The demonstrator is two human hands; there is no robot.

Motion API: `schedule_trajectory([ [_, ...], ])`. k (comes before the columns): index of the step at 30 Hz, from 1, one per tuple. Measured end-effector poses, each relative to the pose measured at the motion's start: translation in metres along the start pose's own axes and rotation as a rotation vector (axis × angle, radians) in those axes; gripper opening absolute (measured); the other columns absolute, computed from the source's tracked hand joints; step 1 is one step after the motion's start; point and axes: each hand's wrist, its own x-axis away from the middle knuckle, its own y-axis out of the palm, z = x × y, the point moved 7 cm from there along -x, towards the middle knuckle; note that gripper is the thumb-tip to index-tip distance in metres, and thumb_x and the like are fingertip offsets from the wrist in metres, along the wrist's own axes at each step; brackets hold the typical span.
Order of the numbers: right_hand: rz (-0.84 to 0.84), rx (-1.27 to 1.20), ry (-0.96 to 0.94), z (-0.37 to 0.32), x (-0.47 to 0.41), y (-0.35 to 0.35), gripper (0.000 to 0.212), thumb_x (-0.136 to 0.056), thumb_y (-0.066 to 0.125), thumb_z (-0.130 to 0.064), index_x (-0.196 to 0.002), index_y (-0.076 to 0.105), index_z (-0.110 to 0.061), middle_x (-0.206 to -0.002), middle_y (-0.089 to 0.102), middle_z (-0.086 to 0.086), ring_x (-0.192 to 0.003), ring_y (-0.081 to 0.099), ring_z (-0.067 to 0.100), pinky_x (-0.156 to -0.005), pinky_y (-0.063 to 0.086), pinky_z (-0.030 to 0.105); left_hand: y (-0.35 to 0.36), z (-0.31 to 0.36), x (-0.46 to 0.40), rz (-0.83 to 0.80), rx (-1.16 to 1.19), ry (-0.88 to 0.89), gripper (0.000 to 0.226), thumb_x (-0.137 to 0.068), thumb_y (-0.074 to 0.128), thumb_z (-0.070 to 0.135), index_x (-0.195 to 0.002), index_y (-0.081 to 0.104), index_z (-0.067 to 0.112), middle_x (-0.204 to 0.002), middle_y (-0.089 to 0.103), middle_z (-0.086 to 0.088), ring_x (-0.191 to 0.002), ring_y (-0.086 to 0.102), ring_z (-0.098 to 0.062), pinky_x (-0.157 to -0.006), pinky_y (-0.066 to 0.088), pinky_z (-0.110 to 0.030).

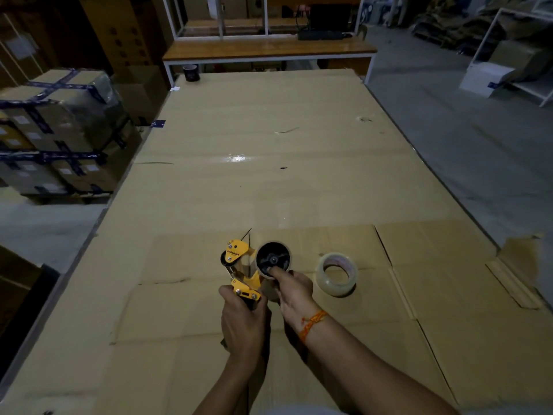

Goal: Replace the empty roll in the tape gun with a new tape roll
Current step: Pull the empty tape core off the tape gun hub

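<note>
The yellow and black tape gun (239,265) is held upright above the cardboard-covered table (254,175). My left hand (242,319) is closed around its handle. The gun's black spool wheel (273,259) carries the empty cardboard roll around it. My right hand (294,292) grips that empty roll from below, with a finger pressed on the wheel's face. An orange thread band circles my right wrist. A new clear tape roll (337,273) lies flat on the cardboard just to the right of my right hand, apart from it.
A dark tape roll (191,72) stands at the table's far left corner. A wooden bench with a white frame (269,49) sits behind the table. Taped cartons (57,130) are stacked on the left. White shelving (514,61) stands at the far right.
</note>
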Motion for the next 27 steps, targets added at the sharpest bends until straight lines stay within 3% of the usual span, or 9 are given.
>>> schedule_trajectory([
  [5, 0.026, 0.087, -0.060, -0.007, 0.005, 0.007, 0.042, -0.059, 0.093, -0.030, -0.093, 0.074, -0.014, -0.083, 0.082, 0.008, -0.082, 0.080, 0.028, -0.075, 0.068, 0.047, -0.002, 0.002, -0.002, 0.037, -0.056, 0.014, 0.053, -0.089, 0.082, 0.032, -0.101, 0.031, 0.021, -0.082, 0.069, -0.011, -0.069, 0.069, -0.040, -0.055, 0.056, -0.050],
  [12, 0.076, 0.182, -0.127, -0.021, 0.011, 0.003, 0.033, -0.075, 0.091, -0.018, -0.099, 0.069, -0.016, -0.089, 0.073, 0.003, -0.076, 0.069, 0.018, -0.063, 0.054, 0.029, -0.001, 0.003, -0.004, 0.044, -0.105, 0.031, 0.054, -0.091, 0.081, 0.032, -0.102, 0.029, 0.022, -0.081, 0.069, -0.014, -0.068, 0.070, -0.040, -0.053, 0.057, -0.052],
  [17, 0.006, 0.324, -0.188, -0.029, 0.012, -0.002, 0.030, -0.079, 0.089, -0.027, -0.097, 0.070, -0.013, -0.089, 0.074, 0.000, -0.081, 0.070, 0.014, -0.059, 0.050, 0.024, -0.005, -0.003, -0.008, 0.039, -0.092, 0.032, 0.053, -0.089, 0.080, 0.035, -0.101, 0.030, 0.021, -0.079, 0.070, -0.012, -0.068, 0.070, -0.042, -0.055, 0.057, -0.052],
  [20, 0.016, 0.366, -0.294, -0.047, 0.011, -0.008, 0.030, -0.081, 0.087, -0.028, -0.104, 0.071, -0.017, -0.101, 0.076, 0.000, -0.097, 0.072, 0.020, -0.070, 0.053, 0.029, -0.008, -0.004, -0.009, 0.048, -0.083, 0.002, 0.052, -0.088, 0.080, 0.036, -0.100, 0.031, 0.022, -0.079, 0.070, -0.011, -0.070, 0.069, -0.043, -0.055, 0.056, -0.051],
  [23, -0.004, 0.425, -0.409, -0.065, 0.007, -0.010, 0.019, -0.085, 0.085, -0.020, -0.098, 0.071, -0.019, -0.095, 0.077, 0.000, -0.096, 0.074, 0.020, -0.078, 0.059, 0.031, -0.010, -0.005, -0.007, 0.050, -0.089, -0.033, 0.051, -0.087, 0.081, 0.034, -0.098, 0.032, 0.022, -0.077, 0.068, -0.009, -0.070, 0.067, -0.043, -0.057, 0.056, -0.050],
  [27, -0.042, 0.594, -0.462, -0.073, 0.003, -0.007, 0.021, -0.087, 0.085, -0.019, -0.104, 0.072, -0.017, -0.100, 0.074, -0.002, -0.096, 0.070, 0.015, -0.079, 0.056, 0.025, -0.010, -0.005, -0.006, 0.030, -0.091, -0.002, 0.051, -0.088, 0.081, 0.036, -0.098, 0.033, 0.023, -0.074, 0.065, -0.005, -0.065, 0.065, -0.037, -0.055, 0.055, -0.051],
])
